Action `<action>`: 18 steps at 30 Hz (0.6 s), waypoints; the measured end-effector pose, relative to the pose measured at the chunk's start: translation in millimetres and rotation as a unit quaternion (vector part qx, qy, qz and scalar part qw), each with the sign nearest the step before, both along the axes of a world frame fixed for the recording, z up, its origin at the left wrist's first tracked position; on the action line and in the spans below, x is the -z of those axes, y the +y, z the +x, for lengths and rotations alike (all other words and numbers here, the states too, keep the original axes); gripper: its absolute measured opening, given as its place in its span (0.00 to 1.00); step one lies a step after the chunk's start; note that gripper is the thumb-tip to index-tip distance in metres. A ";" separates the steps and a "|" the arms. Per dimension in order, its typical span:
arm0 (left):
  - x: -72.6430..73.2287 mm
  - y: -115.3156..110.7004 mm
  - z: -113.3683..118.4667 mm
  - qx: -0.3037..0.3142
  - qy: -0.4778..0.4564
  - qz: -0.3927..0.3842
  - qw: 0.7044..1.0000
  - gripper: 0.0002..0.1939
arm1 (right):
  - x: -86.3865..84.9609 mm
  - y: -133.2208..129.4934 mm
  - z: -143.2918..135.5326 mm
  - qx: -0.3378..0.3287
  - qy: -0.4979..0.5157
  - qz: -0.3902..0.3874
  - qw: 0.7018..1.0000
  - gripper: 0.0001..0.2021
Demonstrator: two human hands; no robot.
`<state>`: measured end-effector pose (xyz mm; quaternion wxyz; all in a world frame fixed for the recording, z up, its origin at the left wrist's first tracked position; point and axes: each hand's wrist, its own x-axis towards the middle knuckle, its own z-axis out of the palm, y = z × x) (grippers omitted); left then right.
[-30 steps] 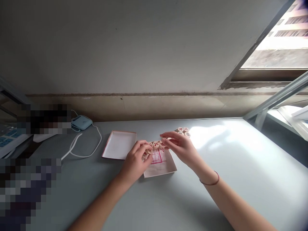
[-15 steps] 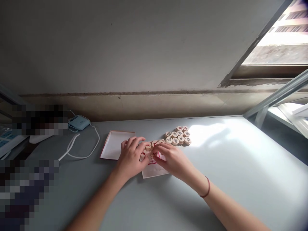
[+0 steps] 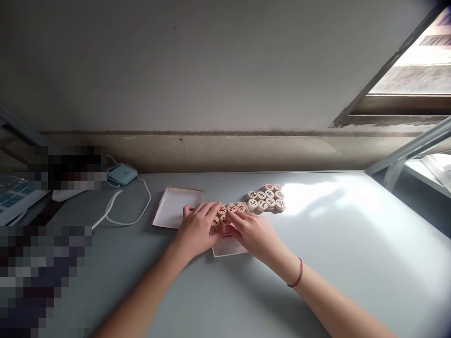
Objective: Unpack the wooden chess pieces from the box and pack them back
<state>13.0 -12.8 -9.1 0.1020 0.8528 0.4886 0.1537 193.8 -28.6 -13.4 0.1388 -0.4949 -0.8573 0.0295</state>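
An open shallow box [image 3: 230,249] lies on the grey table, with several round wooden pieces [image 3: 231,208] bearing red characters in its far part. My left hand [image 3: 199,230] curves over the box's left side, its fingers closed around pieces at that edge. From the right, my right hand [image 3: 255,232] pinches at a red-marked piece [image 3: 224,219] in the near row; its fingertips partly cover it. Beyond the box to the right stand grouped, stacked round pieces [image 3: 266,198], most with black characters, two at the back with red ones.
A white box lid [image 3: 178,208] lies inside-up left of the box. Farther left are a light blue device [image 3: 122,173] with a white cable [image 3: 109,206] and a power strip [image 3: 16,199]. A wall runs behind the table [image 3: 334,263].
The whole view has shifted slightly. The red-marked pieces in the box now sit flatter, in clearer rows, and more of their faces show. Both hands remain at the box.
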 end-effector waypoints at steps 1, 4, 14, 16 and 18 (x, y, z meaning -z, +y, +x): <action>-0.1 0.0 0.2 0.000 -0.001 -0.002 1.000 0.22 | -0.9 0.1 0.1 0.001 0.007 -0.006 1.000 0.04; 0.2 0.5 1.8 -0.001 -0.002 -0.009 1.000 0.24 | -8.8 1.3 5.7 0.013 0.054 -0.033 0.998 0.04; -3.6 9.0 18.6 0.012 0.037 -0.009 0.999 0.28 | -42.4 50.6 69.5 0.207 0.170 -0.048 0.962 0.09; -3.3 9.7 21.5 0.011 0.044 -0.014 0.999 0.27 | -42.4 63.3 79.9 0.238 0.149 -0.070 0.957 0.10; -1.7 9.9 22.7 0.007 0.047 -0.018 0.999 0.26 | -40.5 72.9 86.3 0.250 0.126 -0.097 0.955 0.11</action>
